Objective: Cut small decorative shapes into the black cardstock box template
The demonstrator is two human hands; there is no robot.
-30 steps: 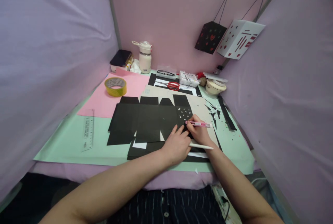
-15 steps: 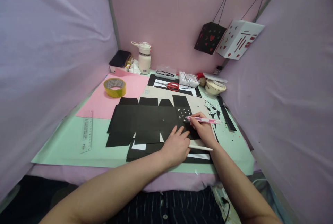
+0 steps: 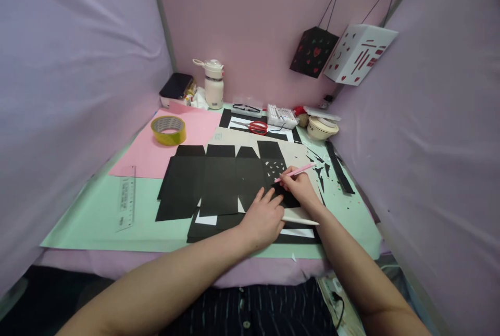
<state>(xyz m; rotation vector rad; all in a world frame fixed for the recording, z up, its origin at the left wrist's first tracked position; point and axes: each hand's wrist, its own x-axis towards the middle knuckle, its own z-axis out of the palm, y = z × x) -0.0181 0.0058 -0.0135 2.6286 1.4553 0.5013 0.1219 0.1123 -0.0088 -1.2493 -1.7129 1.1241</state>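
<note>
My left hand (image 3: 262, 220) lies on the lower part of a black card cutout (image 3: 221, 182), its fingers spread. A white pen-like stick (image 3: 300, 220) with a pointed end sticks out from beside its thumb; its other end is hidden, so I cannot tell whether it is gripped. My right hand (image 3: 298, 186) pinches a pink pen-style craft knife (image 3: 299, 170), its tip at the card below a panel with a pattern of small cut-out holes (image 3: 275, 168). The black card has tabs along its top edge and rests on a beige board (image 3: 292, 153).
Black paper scraps (image 3: 319, 173) lie right of the board. Behind are red-handled scissors (image 3: 258, 127), a box of white markers (image 3: 282, 116) and a bowl (image 3: 322, 128). Yellow tape (image 3: 169, 131) sits on pink paper (image 3: 136, 156) near a clear ruler (image 3: 126, 198). Paper lanterns (image 3: 359, 54) hang at right.
My right hand has turned the craft knife: its back end now points up and right instead of nearly level, and its tip sits slightly lower. My left hand stays on the card.
</note>
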